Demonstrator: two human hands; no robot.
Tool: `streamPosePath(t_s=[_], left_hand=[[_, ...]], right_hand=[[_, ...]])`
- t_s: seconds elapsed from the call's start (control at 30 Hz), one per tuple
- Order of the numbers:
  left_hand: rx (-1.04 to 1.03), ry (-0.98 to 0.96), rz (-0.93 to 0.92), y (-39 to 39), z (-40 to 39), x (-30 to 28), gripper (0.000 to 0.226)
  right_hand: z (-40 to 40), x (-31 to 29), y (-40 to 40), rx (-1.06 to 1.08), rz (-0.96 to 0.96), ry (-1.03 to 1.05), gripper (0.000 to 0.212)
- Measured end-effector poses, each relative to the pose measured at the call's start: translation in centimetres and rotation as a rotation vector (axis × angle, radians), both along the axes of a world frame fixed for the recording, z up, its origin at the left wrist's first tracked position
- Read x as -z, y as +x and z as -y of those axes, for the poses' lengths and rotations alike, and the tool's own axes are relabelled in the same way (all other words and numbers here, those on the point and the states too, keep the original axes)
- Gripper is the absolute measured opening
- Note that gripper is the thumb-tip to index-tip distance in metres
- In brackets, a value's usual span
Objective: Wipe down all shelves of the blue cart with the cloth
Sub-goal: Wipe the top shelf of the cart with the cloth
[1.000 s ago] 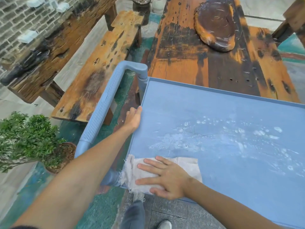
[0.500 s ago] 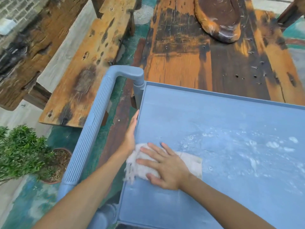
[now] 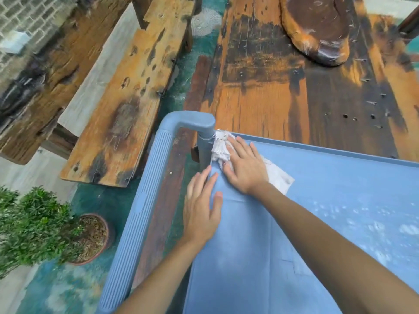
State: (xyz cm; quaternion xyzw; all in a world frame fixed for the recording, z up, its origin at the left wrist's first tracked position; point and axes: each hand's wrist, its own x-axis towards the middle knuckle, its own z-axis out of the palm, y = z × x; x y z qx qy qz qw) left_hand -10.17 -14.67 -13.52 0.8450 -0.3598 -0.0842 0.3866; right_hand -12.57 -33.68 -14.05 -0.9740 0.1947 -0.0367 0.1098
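White cloth [image 3: 218, 147] under right hand [image 3: 246, 168].

I am in an outdoor patio or courtyard. Beyond my grip stands a weathered, scorched plank desk [image 3: 294, 87]; to its left run rough wooden benches [image 3: 122, 105] of the same timber, then a pale brick wall [image 3: 25, 17]. Down to the left of my grip sits a potted shrub [image 3: 45, 225] on painted green paving [image 3: 74, 288].
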Motion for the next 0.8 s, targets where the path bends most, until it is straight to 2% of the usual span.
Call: streamPosePath(t_s=[0.13,0.23,0.27,0.4,0.47,0.53,0.6,0.7,0.8], left_hand=[[0.085,0.336,0.217,0.3,2.0,-0.9,0.053],[0.171,0.565,0.419,-0.3,2.9,-1.0,0.063],[0.200,0.634,0.432,-1.0,3.4,-1.0,0.068],[0.131,0.743,0.170,-3.4,6.9,-2.0,0.075],[0.137,0.774,0.215,-4.1,7.3,-2.3,0.078],[0.097,0.723,0.291,-4.4,7.1,-2.5,0.085],[0.071,0.678,0.219,-4.2,6.6,-2.4,0.089],[0.075,0.744,0.053,-4.2,7.7,-1.5,0.083],[0.017,0.831,-0.039,-4.7,10.0,-1.9,0.087]], right_hand=[[-0.4,-0.6,-0.5,-0.172,0.118,0.014,0.059],[0.3,-0.9,-0.6,-0.226,0.089,0.117,0.058],[0.4,-0.9,-0.6,-0.204,0.069,0.128,0.059],[0.6,-0.9,-0.3,-0.159,0.029,0.147,0.057],[0.6,-0.7,-0.5,-0.147,0.013,0.159,0.055],[1.5,-0.5,-1.5,-0.109,0.013,0.150,0.054],[2.4,-0.4,-2.8,-0.071,0.009,0.145,0.055],[4.1,-0.3,-5.1,-0.029,-0.003,0.137,0.055],[6.0,0.0,-8.0,0.027,-0.013,0.134,0.056]])
